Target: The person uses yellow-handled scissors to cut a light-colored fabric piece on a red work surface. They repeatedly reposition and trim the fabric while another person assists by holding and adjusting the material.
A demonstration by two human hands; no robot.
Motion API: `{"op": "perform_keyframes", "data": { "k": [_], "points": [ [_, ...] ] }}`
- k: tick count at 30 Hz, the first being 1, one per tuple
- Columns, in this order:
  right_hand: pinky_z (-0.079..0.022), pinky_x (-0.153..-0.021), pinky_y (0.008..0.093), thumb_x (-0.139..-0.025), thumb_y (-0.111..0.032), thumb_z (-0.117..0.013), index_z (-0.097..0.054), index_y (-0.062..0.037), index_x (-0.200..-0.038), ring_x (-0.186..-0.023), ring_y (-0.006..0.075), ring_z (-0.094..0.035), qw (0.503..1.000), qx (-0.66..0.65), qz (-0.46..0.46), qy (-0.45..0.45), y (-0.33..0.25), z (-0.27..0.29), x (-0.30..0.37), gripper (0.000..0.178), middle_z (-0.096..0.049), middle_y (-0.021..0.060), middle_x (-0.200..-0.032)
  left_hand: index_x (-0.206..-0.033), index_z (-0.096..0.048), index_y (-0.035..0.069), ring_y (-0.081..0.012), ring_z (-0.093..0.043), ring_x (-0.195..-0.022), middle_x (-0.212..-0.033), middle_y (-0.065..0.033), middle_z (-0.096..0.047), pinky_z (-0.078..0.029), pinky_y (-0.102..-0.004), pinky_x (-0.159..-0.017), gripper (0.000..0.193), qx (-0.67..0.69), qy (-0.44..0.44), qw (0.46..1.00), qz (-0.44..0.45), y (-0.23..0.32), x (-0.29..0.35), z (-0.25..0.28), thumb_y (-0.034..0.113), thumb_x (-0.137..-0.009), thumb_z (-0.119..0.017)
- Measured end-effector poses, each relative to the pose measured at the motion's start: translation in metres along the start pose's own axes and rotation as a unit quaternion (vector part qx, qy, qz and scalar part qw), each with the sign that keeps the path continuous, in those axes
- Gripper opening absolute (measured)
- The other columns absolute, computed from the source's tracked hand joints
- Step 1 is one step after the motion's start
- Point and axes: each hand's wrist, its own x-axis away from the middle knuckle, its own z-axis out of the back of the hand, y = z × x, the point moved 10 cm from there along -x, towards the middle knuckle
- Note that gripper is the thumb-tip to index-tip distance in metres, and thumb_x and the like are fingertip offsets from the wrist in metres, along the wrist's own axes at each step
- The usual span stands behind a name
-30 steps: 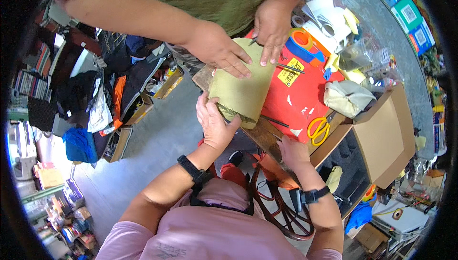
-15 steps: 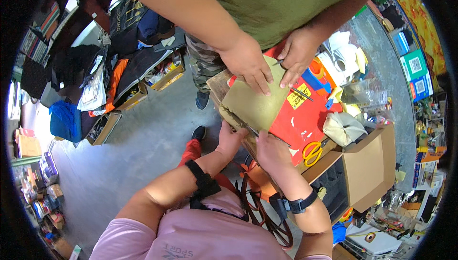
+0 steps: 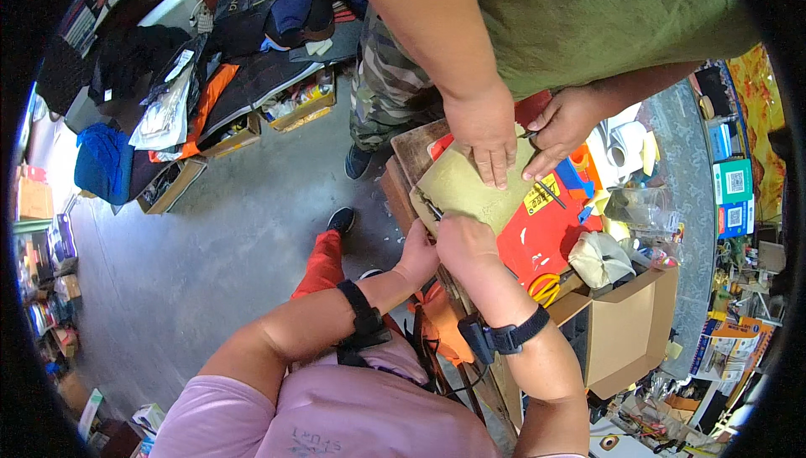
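The sheet (image 3: 470, 188), an olive-tan flat piece, is lying in the centre of the frame on the corner of a wooden table (image 3: 411, 151), partly overlapping a red board (image 3: 541, 235) to its right. Four hands are pinning it, seemingly to keep it flat and steady. The wearer's right hand (image 3: 463, 244) is pressing down on the sheet's lower edge, knuckles up, fingers curled together over the edge; whether they are pinching it I cannot tell. The left hand (image 3: 417, 255) is coming up just left of it at the table's edge, under or against the sheet's lower left side, its fingers hidden. Both forearms are rising from the lower edge, each with a black wrist strap. From the top, a co-worker's hand (image 3: 485, 129) is resting flat on the sheet's upper part, fingers slightly apart, while the co-worker's other hand (image 3: 561, 126) is touching its right edge. Yellow scissors (image 3: 546, 286) are lying on the board, near an open carton (image 3: 625, 332) at lower right.
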Motion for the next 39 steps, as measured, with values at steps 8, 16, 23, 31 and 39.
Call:
{"op": "perform_keyframes", "data": {
  "k": [8, 16, 23, 31, 39],
  "points": [
    [-0.052, -0.078, 0.0402, -0.084, -0.019, -0.054, -0.065, -0.0002, -0.088, -0.087, 0.0326, -0.066, 0.997, 0.025, -0.01, -0.073, 0.0, -0.007, 0.011, 0.022, -0.067, 0.0194, -0.089, -0.12, -0.042, 0.001, -0.0179, -0.054, -0.1, -0.114, -0.0099, -0.056, -0.048, -0.0307, -0.082, 0.044, 0.049, -0.034, 0.998, 0.01, -0.007, -0.002, 0.002, 0.002, -0.083, -0.065],
    [-0.052, -0.076, 0.0412, -0.087, -0.025, -0.054, -0.063, -0.0013, -0.092, -0.087, 0.0322, -0.066, 0.996, 0.036, -0.049, -0.061, 0.011, -0.025, 0.002, 0.026, -0.067, 0.0188, -0.091, -0.12, -0.046, -0.001, -0.0176, -0.056, -0.1, -0.109, -0.0089, -0.058, -0.048, -0.0288, -0.081, 0.048, 0.132, -0.065, 0.987, 0.069, -0.003, 0.007, -0.002, -0.004, -0.077, -0.067],
    [-0.052, -0.077, 0.042, -0.09, -0.025, -0.049, -0.063, -0.0032, -0.095, -0.088, 0.0331, -0.065, 0.994, 0.047, -0.063, -0.079, 0.021, -0.027, 0.007, 0.026, -0.066, 0.0191, -0.094, -0.115, -0.051, 0.0, -0.0228, -0.059, -0.093, -0.104, -0.0106, -0.059, -0.053, -0.0375, -0.076, 0.037, 0.11, -0.095, 0.972, 0.186, -0.004, 0.005, -0.001, 0.008, -0.08, -0.064],
    [-0.053, -0.077, 0.0406, -0.088, -0.017, -0.045, -0.064, -0.0032, -0.093, -0.088, 0.031, -0.066, 0.995, 0.052, -0.056, -0.061, 0.015, -0.024, 0.011, 0.024, -0.067, 0.0178, -0.094, -0.107, -0.05, -0.005, -0.0239, -0.062, -0.059, -0.084, -0.0168, -0.06, -0.056, -0.0335, -0.051, 0.037, -0.009, -0.057, 0.982, 0.18, -0.002, -0.014, 0.021, 0.027, -0.089, -0.056],
    [-0.052, -0.073, 0.0426, -0.09, -0.02, -0.047, -0.061, -0.0019, -0.093, -0.085, 0.0341, -0.065, 0.994, 0.067, -0.058, -0.071, 0.03, -0.033, 0.028, 0.023, -0.066, 0.0195, -0.087, -0.097, -0.049, -0.012, -0.0284, -0.064, -0.054, -0.071, -0.0224, -0.062, -0.055, -0.0349, -0.046, 0.031, -0.015, -0.09, 0.981, 0.171, -0.009, -0.021, 0.029, 0.017, -0.09, -0.048]
  ]
}}
